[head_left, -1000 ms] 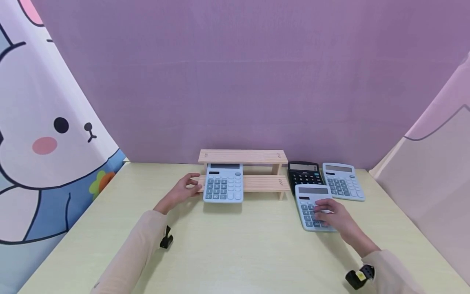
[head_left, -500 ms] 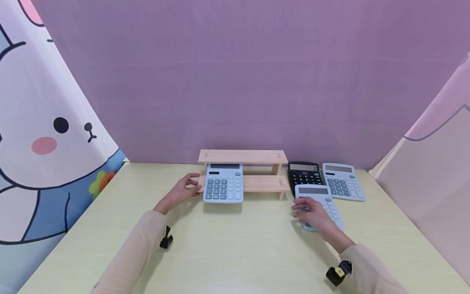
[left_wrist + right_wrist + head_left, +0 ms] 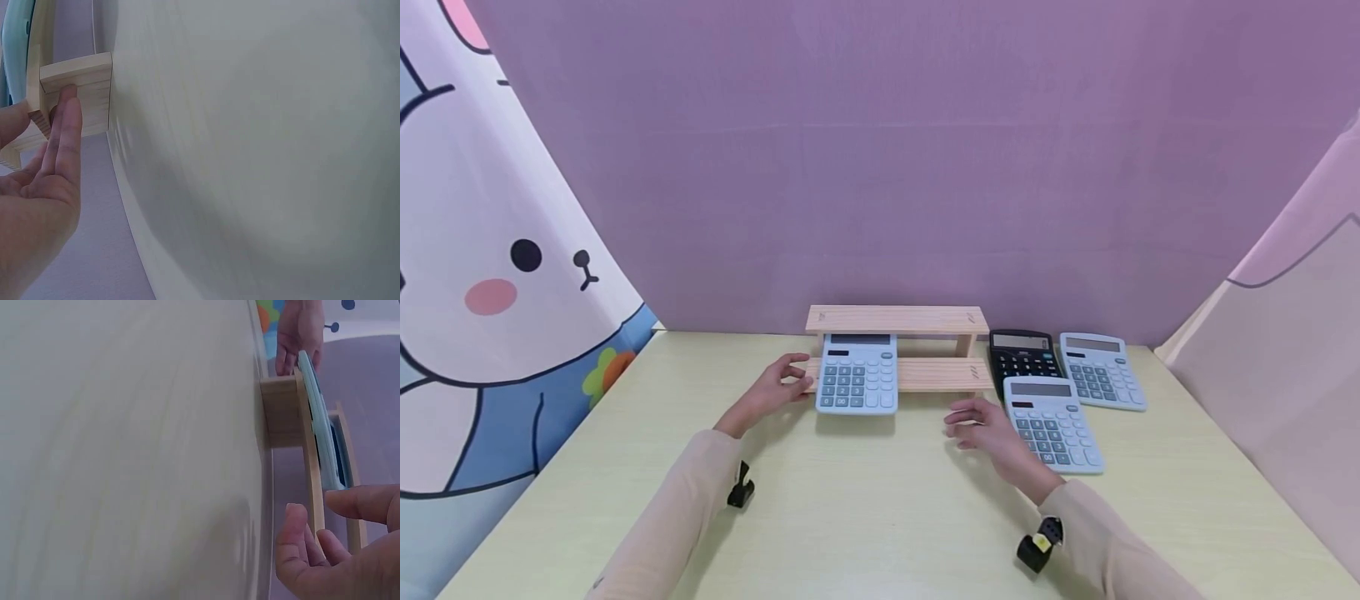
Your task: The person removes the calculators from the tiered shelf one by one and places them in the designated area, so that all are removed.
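A two-tier wooden shelf (image 3: 940,375) stands at the back of the table. One light-blue calculator (image 3: 857,375) lies on its lower board and juts out over the front edge. At the board's left end my left hand (image 3: 769,390) pinches the wood, thumb above and fingers beneath, as the left wrist view shows the hand (image 3: 53,181). My right hand (image 3: 992,433) is just in front of the shelf's right end, holding nothing, its fingers loosely bent and apart. In the right wrist view the shelf board (image 3: 312,481) appears between thumb and fingers; contact cannot be told.
Right of the shelf, a black calculator (image 3: 1022,357) lies partly under a light-blue calculator (image 3: 1052,425). Another light-blue calculator (image 3: 1102,371) is beside them. A purple cloth (image 3: 895,167) hangs behind the table (image 3: 865,517), with printed cloths at both sides.
My right hand has moved left, off the front light-blue calculator and toward the shelf's right end. My left hand, the shelf and the calculators have stayed in place.
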### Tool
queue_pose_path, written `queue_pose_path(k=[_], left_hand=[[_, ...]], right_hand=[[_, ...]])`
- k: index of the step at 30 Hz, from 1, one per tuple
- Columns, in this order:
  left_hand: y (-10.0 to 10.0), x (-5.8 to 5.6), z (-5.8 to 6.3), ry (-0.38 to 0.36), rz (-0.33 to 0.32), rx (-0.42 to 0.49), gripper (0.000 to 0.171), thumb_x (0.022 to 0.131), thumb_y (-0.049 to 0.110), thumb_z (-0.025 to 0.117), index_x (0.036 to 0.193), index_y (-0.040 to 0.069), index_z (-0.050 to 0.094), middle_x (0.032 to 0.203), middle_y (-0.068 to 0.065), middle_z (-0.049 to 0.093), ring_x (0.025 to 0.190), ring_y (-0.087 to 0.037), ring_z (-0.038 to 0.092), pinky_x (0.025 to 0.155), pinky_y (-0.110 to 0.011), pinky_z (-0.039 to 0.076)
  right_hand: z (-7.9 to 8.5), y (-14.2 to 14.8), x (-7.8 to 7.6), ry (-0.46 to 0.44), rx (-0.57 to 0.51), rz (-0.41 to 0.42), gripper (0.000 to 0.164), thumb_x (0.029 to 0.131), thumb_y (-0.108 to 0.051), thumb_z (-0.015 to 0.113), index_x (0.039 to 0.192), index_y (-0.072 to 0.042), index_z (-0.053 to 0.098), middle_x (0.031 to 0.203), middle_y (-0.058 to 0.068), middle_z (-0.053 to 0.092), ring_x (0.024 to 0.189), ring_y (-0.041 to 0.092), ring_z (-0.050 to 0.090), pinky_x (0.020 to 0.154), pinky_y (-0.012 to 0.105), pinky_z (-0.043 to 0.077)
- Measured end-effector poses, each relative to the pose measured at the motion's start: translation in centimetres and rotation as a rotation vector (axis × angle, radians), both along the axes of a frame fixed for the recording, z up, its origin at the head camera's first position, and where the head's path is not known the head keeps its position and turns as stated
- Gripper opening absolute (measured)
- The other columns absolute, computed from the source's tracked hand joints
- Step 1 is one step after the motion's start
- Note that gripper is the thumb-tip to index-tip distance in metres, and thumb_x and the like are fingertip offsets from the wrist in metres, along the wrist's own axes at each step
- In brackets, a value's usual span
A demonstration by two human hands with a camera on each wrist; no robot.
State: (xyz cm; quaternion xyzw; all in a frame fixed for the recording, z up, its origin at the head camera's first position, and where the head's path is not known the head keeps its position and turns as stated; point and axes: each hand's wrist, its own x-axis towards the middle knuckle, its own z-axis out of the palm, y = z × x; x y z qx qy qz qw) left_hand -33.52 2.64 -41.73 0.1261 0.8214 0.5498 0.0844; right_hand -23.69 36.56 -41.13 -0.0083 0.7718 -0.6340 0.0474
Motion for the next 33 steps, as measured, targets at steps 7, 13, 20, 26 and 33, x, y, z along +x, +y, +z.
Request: queue_pose_path(k=[7,13,20,26,33], left_hand=[[0.1,0.0,-0.1,-0.006,0.002,0.023,0.053,0.092,0.005,0.052,0.139,0.000,0.028,0.115,-0.025,0.046,0.093,-0.024,0.060,0.087,-0.037,0.055],[0.1,0.1,0.1,-0.001,0.003,0.016,0.053,0.092,0.005,0.051,0.139,-0.001,0.027,0.116,-0.026,0.045,0.094,-0.025,0.060,0.087,-0.036,0.055],[0.0,-0.1,-0.1,0.005,0.001,0.020,0.052,0.092,0.005,0.051,0.138,-0.002,0.028,0.117,-0.027,0.046,0.094,-0.025,0.061,0.086,-0.035,0.056],[0.1,0.0,0.0,0.002,0.004,0.014,0.053,0.092,0.006,0.052,0.138,-0.001,0.028,0.117,-0.027,0.046,0.096,-0.029,0.061,0.086,-0.035,0.055],[-0.1,-0.2,-0.2,0.002,-0.002,0.006,0.053,0.092,0.007,0.052,0.139,-0.001,0.027,0.117,-0.027,0.045,0.096,-0.029,0.060,0.086,-0.034,0.056]], right_hand=[[-0.2,-2.2,-0.7,-0.027,-0.072,0.011,0.043,0.082,0.006,0.056,0.122,0.008,0.043,0.114,0.025,0.055,0.084,0.016,0.061,0.076,0.031,0.056],[-0.5,-3.7,-1.5,-0.017,-0.151,0.035,0.042,0.082,0.008,0.054,0.123,0.008,0.043,0.114,0.026,0.054,0.092,0.025,0.061,0.083,0.037,0.055],[-0.5,-5.1,-2.0,-0.030,-0.226,0.052,0.045,0.081,0.006,0.057,0.123,0.006,0.044,0.116,0.025,0.053,0.088,0.019,0.060,0.089,0.042,0.053],[-0.3,-6.2,-2.3,-0.050,-0.270,0.044,0.044,0.082,0.005,0.058,0.123,0.005,0.045,0.108,0.016,0.056,0.091,0.021,0.060,0.091,0.043,0.052],[-0.1,-7.1,-2.5,-0.042,-0.291,0.012,0.043,0.081,0.005,0.058,0.122,0.003,0.046,0.109,0.015,0.056,0.090,0.020,0.058,0.085,0.035,0.055]])
